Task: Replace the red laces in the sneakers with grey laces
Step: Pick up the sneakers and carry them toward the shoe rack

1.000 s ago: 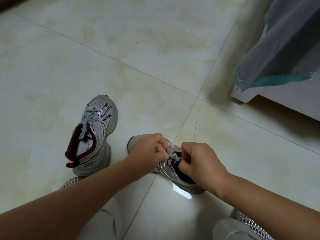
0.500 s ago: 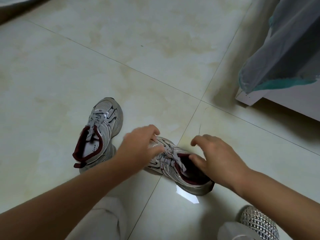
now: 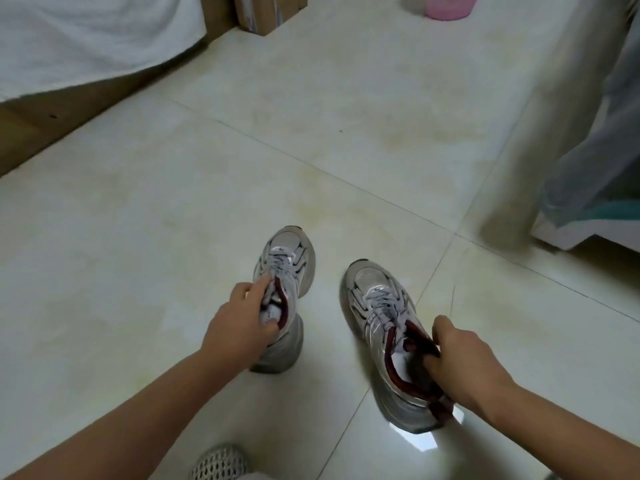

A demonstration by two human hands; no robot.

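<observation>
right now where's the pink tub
In the head view the pink tub sits on the floor at the top edge, right of centre, cut off by the frame, right of the cardboard boxes and far beyond both sneakers.

Floor (image 3: 346, 109) pale tiles under me | white bedsheet (image 3: 86, 39) far left | cardboard boxes (image 3: 266, 12) beyond | pink tub (image 3: 448, 6) ahead | grey cloth (image 3: 602, 150) hanging right

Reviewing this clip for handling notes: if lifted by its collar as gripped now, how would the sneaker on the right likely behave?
The right hand grips the right sneaker at its dark red collar, so the long toe would probably dip. The thick sole suggests it keeps its shape; the padded collar may squash. Its grey laces look threaded, so unlikely to dangle.
</observation>
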